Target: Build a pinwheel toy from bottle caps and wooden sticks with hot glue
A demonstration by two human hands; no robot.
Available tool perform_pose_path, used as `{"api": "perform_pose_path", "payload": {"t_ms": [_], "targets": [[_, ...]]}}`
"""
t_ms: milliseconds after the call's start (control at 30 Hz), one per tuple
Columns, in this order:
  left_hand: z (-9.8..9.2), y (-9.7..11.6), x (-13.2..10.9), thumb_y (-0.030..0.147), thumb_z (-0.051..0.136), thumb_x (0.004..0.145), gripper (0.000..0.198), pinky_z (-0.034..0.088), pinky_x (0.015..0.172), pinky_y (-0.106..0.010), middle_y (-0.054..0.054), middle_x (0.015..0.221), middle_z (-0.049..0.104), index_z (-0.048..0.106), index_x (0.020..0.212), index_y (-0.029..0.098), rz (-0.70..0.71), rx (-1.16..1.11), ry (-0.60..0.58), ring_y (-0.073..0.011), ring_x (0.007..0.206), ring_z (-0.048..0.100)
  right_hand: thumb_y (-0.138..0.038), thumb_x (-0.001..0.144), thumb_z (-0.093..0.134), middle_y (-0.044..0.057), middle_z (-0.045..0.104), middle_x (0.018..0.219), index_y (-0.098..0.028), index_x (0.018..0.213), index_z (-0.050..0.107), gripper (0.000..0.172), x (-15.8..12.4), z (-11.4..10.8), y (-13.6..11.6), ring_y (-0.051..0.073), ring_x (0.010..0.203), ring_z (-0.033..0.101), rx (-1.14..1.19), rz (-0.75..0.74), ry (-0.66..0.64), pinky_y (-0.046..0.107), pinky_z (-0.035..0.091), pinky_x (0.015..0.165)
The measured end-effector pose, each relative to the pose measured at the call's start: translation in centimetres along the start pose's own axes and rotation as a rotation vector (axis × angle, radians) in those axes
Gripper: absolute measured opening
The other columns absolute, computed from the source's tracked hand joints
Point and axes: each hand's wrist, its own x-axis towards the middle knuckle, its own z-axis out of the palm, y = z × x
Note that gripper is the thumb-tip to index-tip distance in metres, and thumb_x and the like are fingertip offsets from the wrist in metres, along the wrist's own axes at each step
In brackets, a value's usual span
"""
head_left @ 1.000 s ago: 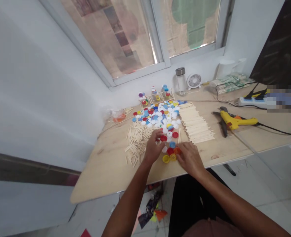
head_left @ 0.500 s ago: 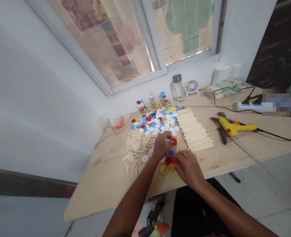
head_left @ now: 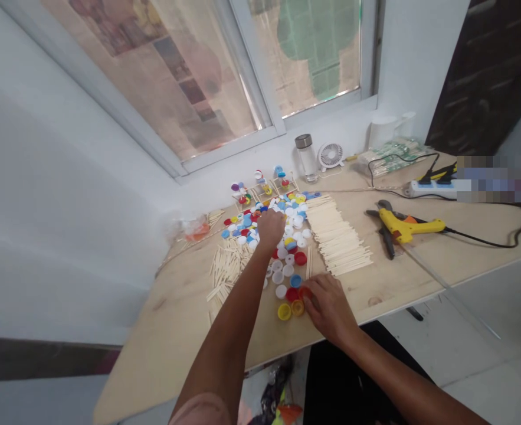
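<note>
No text, label, brand, number or sign can be read on the bottle caps (head_left: 287, 270), glue gun (head_left: 404, 227) or power strip (head_left: 432, 189).

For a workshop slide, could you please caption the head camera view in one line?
Left hand over a heap of bottle caps, right hand at loose red caps beside wooden sticks.

Pixelated patch (head_left: 499, 179) over the power strip's (head_left: 432, 189) end, bottle caps (head_left: 288, 270) hidden under the left hand (head_left: 270, 229); floor scraps (head_left: 289, 413) cut off below
</note>
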Motion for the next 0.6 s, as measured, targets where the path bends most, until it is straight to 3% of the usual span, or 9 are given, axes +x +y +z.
{"api": "perform_pose_path", "payload": {"t_ms": [167,300,600], "targets": [[-0.3,-0.5,-0.6,0.014,0.052,0.078,0.013,0.041,0.089,-0.043,-0.010,0.089,0.064,0.062,0.071,0.020,0.003,-0.043,0.033,-0.0282,0.097,0.056,-0.018,0.086,0.052,0.007,0.063,0.094,-0.022,0.101,0.061,0.018,0.1,0.0,0.0,0.023,0.091,0.054,-0.018,-0.006,0.007,0.036,0.039,0.079],[-1.7,-1.0,-2.9,0.017,0.052,0.080,0.010,0.043,0.091,-0.038,-0.007,0.093,0.066,0.061,0.077,0.020,-0.006,-0.140,0.067,-0.0235,0.097,0.058,-0.017,0.086,0.052,0.007,0.063,0.094,-0.022,0.102,0.061,0.019,0.1,-0.2,0.0,0.023,0.092,0.053,-0.014,-0.005,-0.019,0.037,0.039,0.080],[-5.3,-1.2,-14.5,0.025,0.052,0.082,0.009,0.050,0.079,-0.036,-0.005,0.098,0.070,0.061,0.083,0.021,-0.095,-0.342,0.041,-0.0197,0.092,0.064,-0.019,0.087,0.051,0.006,0.063,0.091,-0.021,0.099,0.062,0.017,0.1,-0.5,0.2,0.023,0.091,0.053,-0.031,-0.003,-0.035,0.035,0.037,0.080]]}}
